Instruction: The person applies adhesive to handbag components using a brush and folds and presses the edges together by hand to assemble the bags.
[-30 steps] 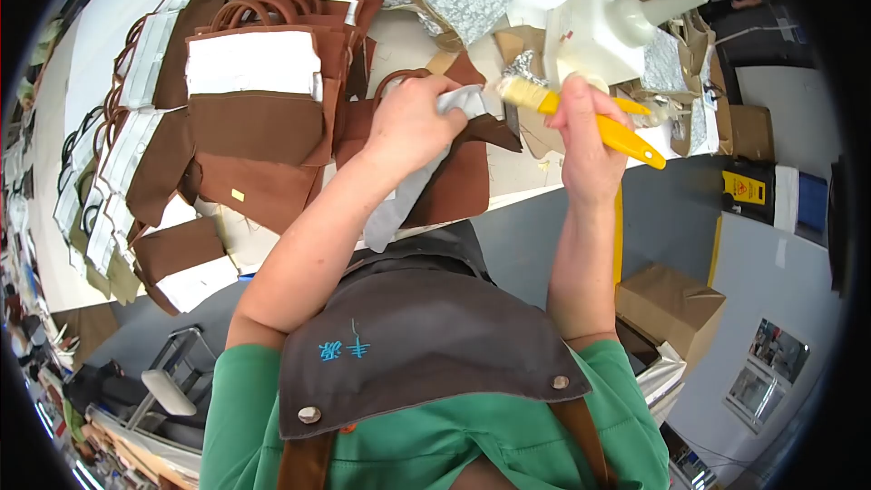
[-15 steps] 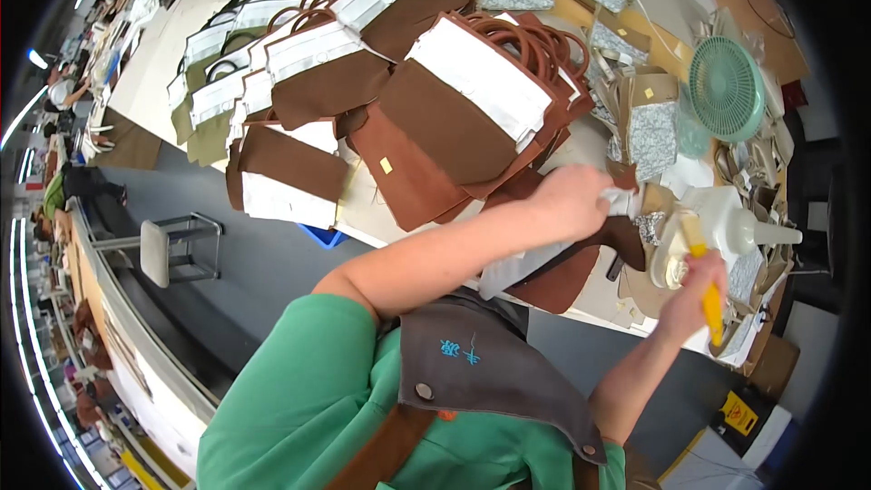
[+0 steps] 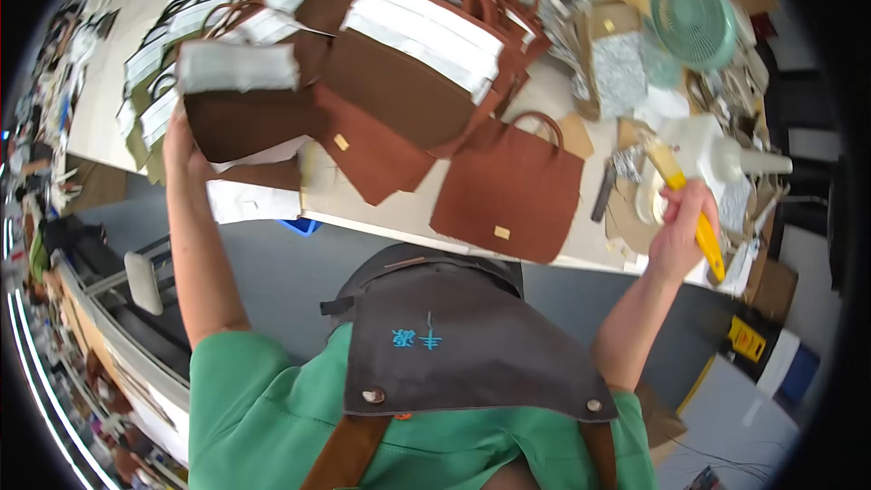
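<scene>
Head view: our right hand (image 3: 687, 225) is wrapped round the brush (image 3: 674, 181), bristles (image 3: 664, 160) pointing away, probably to spare our fingers. Our left hand (image 3: 184, 145) is at the brown piece's (image 3: 245, 111) left edge; fingers are mostly hidden, so we can't tell its grip. Red panel (image 3: 510, 183) lies flat ahead, likely for easy reach.

Left hand (image 3: 184, 150) gone from the reddish-brown bag panel (image 3: 508, 181) — now far left, holding a dark brown panel (image 3: 254, 118) by its edge. Pale cloth off the bag panel — yellow tag (image 3: 501, 232) exposed.
</scene>
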A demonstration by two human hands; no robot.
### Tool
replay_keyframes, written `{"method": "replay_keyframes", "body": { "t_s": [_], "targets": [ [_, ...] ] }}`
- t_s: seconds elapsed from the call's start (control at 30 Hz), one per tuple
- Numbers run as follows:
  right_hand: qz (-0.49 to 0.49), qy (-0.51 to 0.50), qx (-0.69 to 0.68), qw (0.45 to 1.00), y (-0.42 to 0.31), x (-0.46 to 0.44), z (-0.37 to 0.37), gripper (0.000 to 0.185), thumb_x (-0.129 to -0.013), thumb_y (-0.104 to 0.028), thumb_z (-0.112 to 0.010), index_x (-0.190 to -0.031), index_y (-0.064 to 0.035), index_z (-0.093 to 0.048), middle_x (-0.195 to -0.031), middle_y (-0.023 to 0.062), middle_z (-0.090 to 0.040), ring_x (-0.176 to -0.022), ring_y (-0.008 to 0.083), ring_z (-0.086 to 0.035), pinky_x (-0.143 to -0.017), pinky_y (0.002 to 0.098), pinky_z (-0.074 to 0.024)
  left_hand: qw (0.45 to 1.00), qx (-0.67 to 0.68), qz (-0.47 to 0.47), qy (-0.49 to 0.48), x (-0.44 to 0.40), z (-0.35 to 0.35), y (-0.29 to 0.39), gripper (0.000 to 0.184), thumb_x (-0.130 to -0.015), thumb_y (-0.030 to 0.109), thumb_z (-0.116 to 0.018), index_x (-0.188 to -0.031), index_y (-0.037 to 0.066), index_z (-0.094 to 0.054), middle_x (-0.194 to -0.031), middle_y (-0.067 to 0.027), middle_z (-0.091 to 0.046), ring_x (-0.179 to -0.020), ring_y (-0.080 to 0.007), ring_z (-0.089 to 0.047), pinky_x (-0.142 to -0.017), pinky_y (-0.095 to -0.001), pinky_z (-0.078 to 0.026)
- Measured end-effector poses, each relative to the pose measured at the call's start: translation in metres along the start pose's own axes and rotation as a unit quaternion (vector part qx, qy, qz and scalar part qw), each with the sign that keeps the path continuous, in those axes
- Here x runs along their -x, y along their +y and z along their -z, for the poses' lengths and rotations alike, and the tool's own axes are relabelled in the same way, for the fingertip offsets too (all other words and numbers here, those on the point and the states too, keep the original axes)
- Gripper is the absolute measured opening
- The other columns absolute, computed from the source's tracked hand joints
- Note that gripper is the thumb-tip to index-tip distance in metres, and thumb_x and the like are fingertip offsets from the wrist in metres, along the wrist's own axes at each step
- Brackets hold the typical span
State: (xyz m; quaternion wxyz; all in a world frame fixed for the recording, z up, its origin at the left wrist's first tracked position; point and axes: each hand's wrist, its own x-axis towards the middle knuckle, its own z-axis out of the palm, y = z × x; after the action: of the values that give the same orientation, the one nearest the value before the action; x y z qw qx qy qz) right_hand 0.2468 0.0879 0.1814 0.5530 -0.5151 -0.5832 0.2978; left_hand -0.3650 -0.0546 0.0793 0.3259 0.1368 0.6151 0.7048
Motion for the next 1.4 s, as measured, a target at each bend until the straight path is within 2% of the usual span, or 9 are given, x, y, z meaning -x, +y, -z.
{"method": "replay_keyframes", "body": {
  "t_s": [0.2,0.3,0.4,0.43,0.57,0.77,1.0,1.17,1.4],
  "targets": [
    [-0.006,-0.023,0.013,1.0,0.0,0.003,-0.011,0.039,-0.095,-0.03,-0.06,-0.069,-0.0017,-0.062,-0.057,-0.0009,-0.051,-0.054,0.0044,-0.041,-0.053,0.0204,-0.0298,0.641,-0.731,0.043,0.231,-0.02,0.055,-0.012,0.064,-0.078,0.021,-0.061,-0.139,0.007,-0.045,-0.131,-0.015,-0.055,-0.116,-0.0356,-0.054,-0.097,-0.0466,-0.043],
    [-0.011,-0.031,0.005,0.999,0.004,0.004,-0.011,0.037,-0.095,-0.029,-0.061,-0.071,-0.002,-0.062,-0.06,0.0003,-0.055,-0.055,0.0044,-0.043,-0.054,0.0201,-0.0321,0.547,-0.72,-0.366,0.219,0.012,-0.003,-0.041,0.055,-0.081,0.015,-0.054,-0.134,0.007,-0.047,-0.135,-0.0181,-0.05,-0.117,-0.0349,-0.051,-0.095,-0.0442,-0.042],
    [0.004,-0.033,-0.018,0.999,0.011,0.008,-0.013,0.027,-0.093,-0.025,-0.063,-0.079,-0.0016,-0.063,-0.069,0.0034,-0.063,-0.058,0.0048,-0.048,-0.058,0.0194,-0.0389,0.855,-0.511,-0.058,-0.064,0.11,-0.15,-0.038,0.035,-0.083,0.002,-0.054,-0.116,0.008,-0.064,-0.109,-0.0112,-0.066,-0.087,-0.0217,-0.064,-0.08,-0.0294,-0.05],
    [0.009,-0.036,-0.028,0.999,0.011,0.01,-0.014,0.024,-0.093,-0.023,-0.064,-0.082,-0.0013,-0.063,-0.072,0.0043,-0.065,-0.059,0.005,-0.05,-0.059,0.0193,-0.0411,0.893,-0.339,-0.15,-0.254,0.13,-0.168,-0.062,0.025,-0.082,0.001,-0.056,-0.102,0.008,-0.069,-0.094,-0.0076,-0.069,-0.079,-0.019,-0.066,-0.075,-0.0292,-0.052],
    [0.014,-0.035,-0.012,0.999,0.009,0.017,-0.013,0.019,-0.091,-0.018,-0.067,-0.085,-0.0005,-0.063,-0.073,0.0044,-0.065,-0.062,0.0059,-0.055,-0.059,0.0194,-0.0439,0.658,-0.566,-0.178,-0.463,0.191,-0.223,-0.16,0.033,-0.087,0.02,-0.063,-0.11,-0.004,-0.061,-0.094,-0.0182,-0.068,-0.085,-0.0283,-0.067,-0.075,-0.0346,-0.053],
    [-0.028,-0.008,0.001,1.0,0.02,0.037,0.009,0.017,-0.09,-0.017,-0.068,-0.085,-0.0012,-0.063,-0.072,0.0032,-0.064,-0.062,0.0061,-0.053,-0.059,0.0195,-0.0434,0.793,-0.524,0.061,-0.305,0.186,-0.238,-0.197,0.056,-0.079,0.044,-0.073,-0.102,-0.006,-0.061,-0.082,-0.0128,-0.065,-0.075,-0.0206,-0.063,-0.067,-0.0326,-0.05],
    [-0.085,0.033,0.0,0.996,0.03,0.051,0.029,0.018,-0.089,-0.017,-0.07,-0.082,-0.002,-0.064,-0.071,0.0015,-0.062,-0.061,0.0053,-0.052,-0.058,0.0193,-0.0424,0.718,-0.575,0.096,-0.381,0.195,-0.251,-0.192,0.041,-0.079,0.038,-0.076,-0.074,0.0,-0.06,-0.071,-0.0043,-0.059,-0.064,-0.0145,-0.054,-0.057,-0.0303,-0.044],
    [-0.089,0.061,0.01,0.994,0.028,0.05,0.034,0.019,-0.088,-0.019,-0.07,-0.081,-0.002,-0.064,-0.07,0.0015,-0.062,-0.06,0.0052,-0.052,-0.058,0.0194,-0.0428,0.832,-0.101,0.323,-0.439,0.218,-0.265,-0.135,0.036,-0.085,0.014,-0.07,-0.062,0.008,-0.043,-0.059,0.0056,-0.04,-0.055,-0.004,-0.038,-0.048,-0.0233,-0.029],
    [-0.098,0.072,-0.01,0.993,0.036,0.055,0.04,0.018,-0.088,-0.018,-0.071,-0.082,-0.0023,-0.065,-0.071,0.0003,-0.062,-0.062,0.0057,-0.053,-0.059,0.0191,-0.0438,0.807,-0.305,-0.198,-0.466,0.268,-0.307,0.028,0.024,-0.081,-0.001,-0.067,-0.064,0.005,-0.051,-0.053,0.0052,-0.039,-0.05,-0.0017,-0.033,-0.046,-0.0206,-0.025]
  ]
}}
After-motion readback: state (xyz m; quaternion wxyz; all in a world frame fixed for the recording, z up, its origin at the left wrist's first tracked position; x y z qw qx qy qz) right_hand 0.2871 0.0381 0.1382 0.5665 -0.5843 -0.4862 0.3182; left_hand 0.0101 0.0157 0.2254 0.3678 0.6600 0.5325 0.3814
